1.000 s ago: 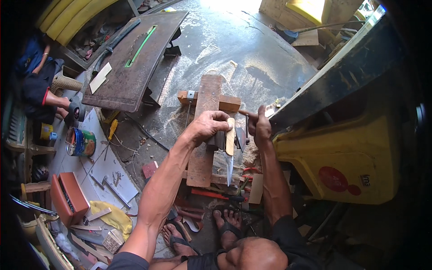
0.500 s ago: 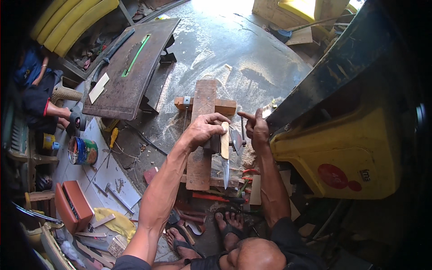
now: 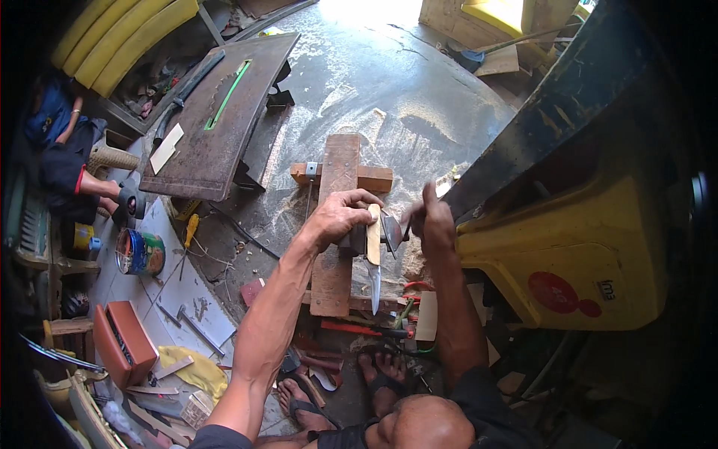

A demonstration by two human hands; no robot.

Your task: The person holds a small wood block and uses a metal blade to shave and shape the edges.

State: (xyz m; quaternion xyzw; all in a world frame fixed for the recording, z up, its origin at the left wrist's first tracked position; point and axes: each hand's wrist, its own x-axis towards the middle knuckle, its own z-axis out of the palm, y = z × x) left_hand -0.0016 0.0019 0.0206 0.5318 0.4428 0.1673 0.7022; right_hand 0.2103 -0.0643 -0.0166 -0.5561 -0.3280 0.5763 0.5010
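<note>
A knife (image 3: 374, 247) with a pale wooden handle points its blade down toward me, beside a metal jaw of the vise (image 3: 391, 233). My left hand (image 3: 338, 217) rests over the wooden beam (image 3: 335, 277) and pinches the top end of the knife handle. Just right of the vise, my right hand (image 3: 434, 224) has its thumb raised and its fingers curled at the vise's turning handle, which they mostly cover. A wooden crosspiece (image 3: 374, 178) lies across the beam's far part.
A metal table with a saw blade slot (image 3: 228, 93) stands at the far left. A yellow plastic chair (image 3: 561, 254) and a dark panel (image 3: 553, 112) crowd the right. A paint can (image 3: 140, 252), screwdriver (image 3: 192, 228) and hammer (image 3: 200, 329) sit left. Another person's legs (image 3: 97, 183) show there.
My right hand has shifted slightly, its pointing finger now curled in and its thumb up; the vise handle's bar no longer shows upright. The left hand and knife hold still.
</note>
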